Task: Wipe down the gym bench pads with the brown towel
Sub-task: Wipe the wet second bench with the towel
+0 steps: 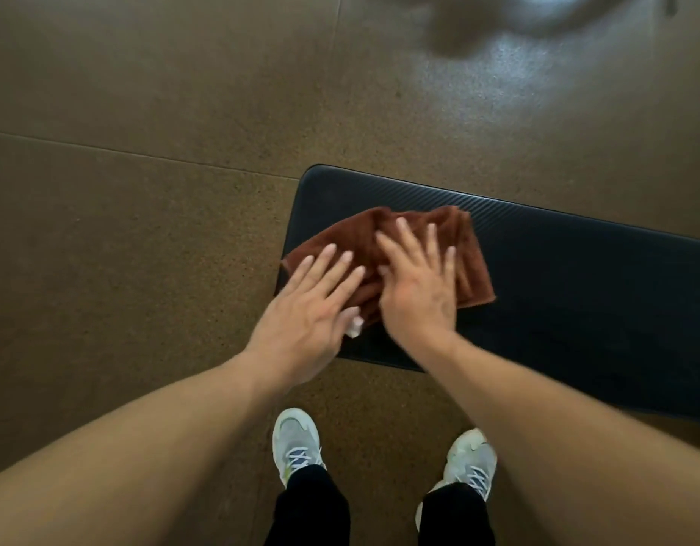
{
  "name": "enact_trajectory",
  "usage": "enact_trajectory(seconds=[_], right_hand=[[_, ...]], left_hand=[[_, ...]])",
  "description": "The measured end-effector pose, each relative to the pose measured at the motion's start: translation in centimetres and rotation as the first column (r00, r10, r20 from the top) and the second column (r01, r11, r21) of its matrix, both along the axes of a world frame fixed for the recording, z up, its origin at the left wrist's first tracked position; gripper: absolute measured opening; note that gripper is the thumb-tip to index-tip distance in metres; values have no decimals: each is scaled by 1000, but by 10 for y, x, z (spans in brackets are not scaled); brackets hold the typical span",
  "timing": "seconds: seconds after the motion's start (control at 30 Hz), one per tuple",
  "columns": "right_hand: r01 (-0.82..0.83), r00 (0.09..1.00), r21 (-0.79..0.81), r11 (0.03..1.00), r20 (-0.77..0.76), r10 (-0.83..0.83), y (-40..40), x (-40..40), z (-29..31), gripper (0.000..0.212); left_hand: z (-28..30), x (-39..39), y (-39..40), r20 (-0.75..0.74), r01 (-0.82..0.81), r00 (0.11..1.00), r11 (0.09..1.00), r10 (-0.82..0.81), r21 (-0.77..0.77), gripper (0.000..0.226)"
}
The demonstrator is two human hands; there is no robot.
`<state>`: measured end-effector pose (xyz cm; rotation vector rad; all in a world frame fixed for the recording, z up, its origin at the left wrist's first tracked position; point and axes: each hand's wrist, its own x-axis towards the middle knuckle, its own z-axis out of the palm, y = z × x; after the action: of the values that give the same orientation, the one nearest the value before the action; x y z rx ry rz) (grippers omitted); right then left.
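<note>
A black gym bench pad point(557, 277) runs from the centre to the right edge of the view. The brown towel point(472, 266) lies crumpled on the pad's left end, its white tag point(354, 329) showing at the near side. My left hand point(305, 309) lies flat on the towel's left part with fingers spread, reaching over the pad's left edge. My right hand point(417, 281) presses flat on the middle of the towel, fingers apart. Neither hand grips the cloth; both rest palm down on it.
Brown speckled floor tiles point(143, 191) surround the bench. My two grey sneakers point(297, 443) point(472, 463) stand just in front of the pad's near edge. A blurred bright reflection point(537, 41) lies on the floor at the far right.
</note>
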<state>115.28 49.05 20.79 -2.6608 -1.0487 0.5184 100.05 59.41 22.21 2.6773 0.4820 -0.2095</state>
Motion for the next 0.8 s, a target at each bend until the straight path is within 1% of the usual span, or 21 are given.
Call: enact_trajectory(seconds=[0.07,0.1,0.17,0.23,0.3,0.43,0.5,0.57,0.63,0.67,0.73,0.8], right_hand=[[170,985,-78,982,-20,-172,5,38,9,53],[244,967,-107,964,-50,-250,12,54,16,54],[354,920,-131,926,-126,-370,32,70,26,55],[427,878,-134,894,-174,-446,57,67,27,53],[436,881,-123,892,-142,-451,80,54,21,53],[271,962,-108,956,-2,-273,108,37,6,61],[146,989,-110,983,33,-143,112,36,3,68],[6,999,-87,996,47,-2,117,35,3,72],[-130,990,-61,990,44,133,125,26,5,69],[-198,979,-53,979,38,200,126,17,7,65],[-321,946,-37,946,40,323,119,-11,8,58],[-426,902,1,905,71,425,97,-40,7,50]], left_hand=[[5,25,-7,48,-27,998,998,30,-49,56],[8,33,-10,66,-77,994,993,83,-92,56],[14,38,-12,85,-235,963,952,255,-197,55],[13,22,-2,85,-384,905,887,417,-256,56],[6,-9,18,42,-475,865,844,499,-250,57],[-9,-83,59,-52,-541,840,826,540,-157,54],[-14,-102,64,-81,-561,828,819,555,-121,54],[-18,-105,61,-103,-581,814,805,572,-120,55],[-21,-98,56,-105,-556,831,820,547,-136,55],[-23,-95,53,-99,-522,853,843,513,-129,55],[-27,-92,47,-77,-441,897,895,435,-74,55],[-28,-89,42,-76,-418,907,907,413,-54,57]])
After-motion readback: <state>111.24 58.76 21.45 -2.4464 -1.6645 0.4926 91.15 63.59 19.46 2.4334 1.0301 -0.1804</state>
